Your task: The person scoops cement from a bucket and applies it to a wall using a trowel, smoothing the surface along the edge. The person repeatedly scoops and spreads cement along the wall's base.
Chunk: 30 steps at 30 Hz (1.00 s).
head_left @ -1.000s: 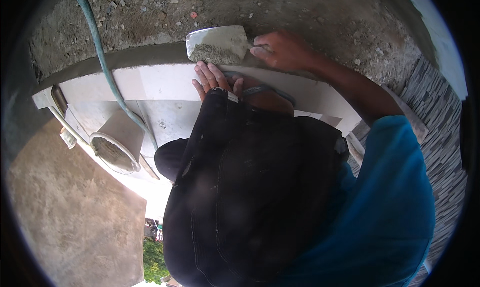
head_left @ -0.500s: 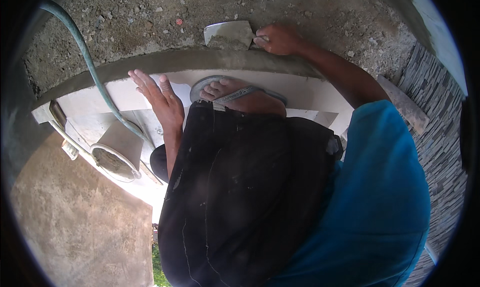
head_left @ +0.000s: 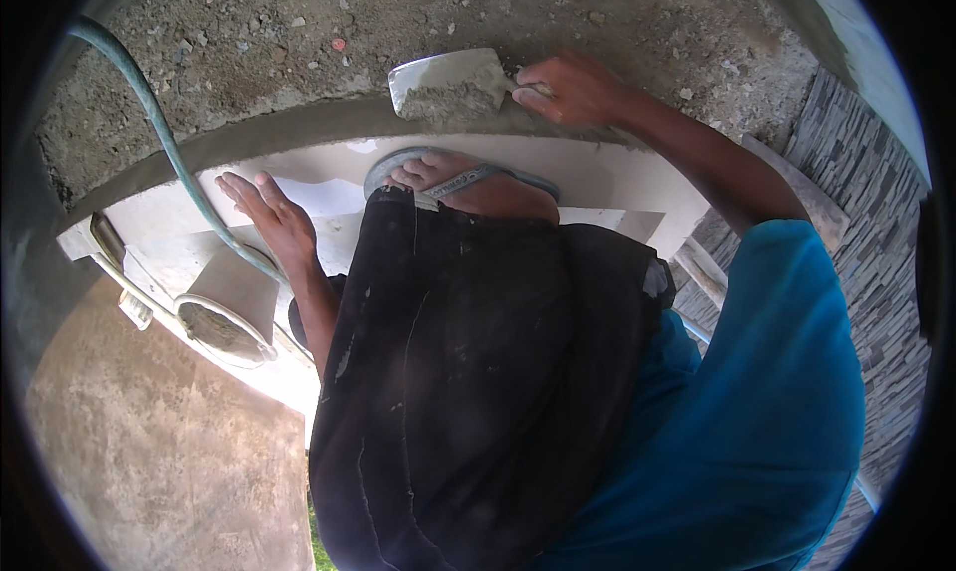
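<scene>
My right hand (head_left: 570, 89) is closed round the handle of a trowel (head_left: 428, 71), whose broad metal blade points left and carries a patch of wet grey mortar (head_left: 460, 97). The blade's near edge is over the strip of smooth grey mortar (head_left: 329, 123) that runs along the ledge; whether it touches the strip I cannot tell. My left hand (head_left: 274, 216) holds nothing and hovers over the white ledge, its fingers stretched out and pointing up and left. Between the hands, my sandalled foot (head_left: 458, 181) rests on the white ledge (head_left: 588, 168).
Rough soil with small stones (head_left: 249, 63) lies beyond the strip. A green hose (head_left: 164, 133) crosses the ledge at the left. Below it, a white bucket (head_left: 234, 292) holds grey mix. Stone-patterned wall (head_left: 876, 302) and a board (head_left: 807, 188) are at the right.
The trowel has tilted and its mortar patch shows more clearly. My right hand has shifted slightly right and down. My left hand has moved left and lower. The whole view has shifted a little.
</scene>
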### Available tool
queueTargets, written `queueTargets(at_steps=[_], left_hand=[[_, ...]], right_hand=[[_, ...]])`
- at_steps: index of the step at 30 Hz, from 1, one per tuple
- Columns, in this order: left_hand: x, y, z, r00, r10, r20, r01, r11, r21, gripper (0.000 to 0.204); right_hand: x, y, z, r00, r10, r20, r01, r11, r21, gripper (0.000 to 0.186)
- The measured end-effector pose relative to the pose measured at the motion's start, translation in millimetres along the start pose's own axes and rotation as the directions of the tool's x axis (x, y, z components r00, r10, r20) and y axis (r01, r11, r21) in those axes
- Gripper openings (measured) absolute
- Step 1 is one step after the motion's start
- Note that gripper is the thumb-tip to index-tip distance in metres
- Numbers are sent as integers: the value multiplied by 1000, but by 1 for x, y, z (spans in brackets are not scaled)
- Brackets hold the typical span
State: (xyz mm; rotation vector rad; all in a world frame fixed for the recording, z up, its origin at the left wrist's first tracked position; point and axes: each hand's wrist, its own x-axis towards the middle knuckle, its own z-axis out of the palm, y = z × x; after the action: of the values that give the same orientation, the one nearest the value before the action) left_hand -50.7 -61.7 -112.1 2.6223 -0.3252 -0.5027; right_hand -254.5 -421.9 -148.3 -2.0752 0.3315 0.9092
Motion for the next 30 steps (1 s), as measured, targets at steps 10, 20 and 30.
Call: queueTargets(at_steps=[10, 20, 30], left_hand=[[-13, -35, 5, 994, -84, -63, 83, 996, -10, 78], [-53, -52, 25, 979, -120, -162, 122, 993, 2, 73], [-96, -69, 17, 973, -215, -83, 190, 953, -238, 76]], right_hand=[[-20, -15, -42, 997, -26, 79, 25, 1000, 15, 40], [34, -245, -74, 979, -73, 190, 27, 972, 232, 26], [128, -477, 135, 343, -938, -59, 911, 347, -223, 46]])
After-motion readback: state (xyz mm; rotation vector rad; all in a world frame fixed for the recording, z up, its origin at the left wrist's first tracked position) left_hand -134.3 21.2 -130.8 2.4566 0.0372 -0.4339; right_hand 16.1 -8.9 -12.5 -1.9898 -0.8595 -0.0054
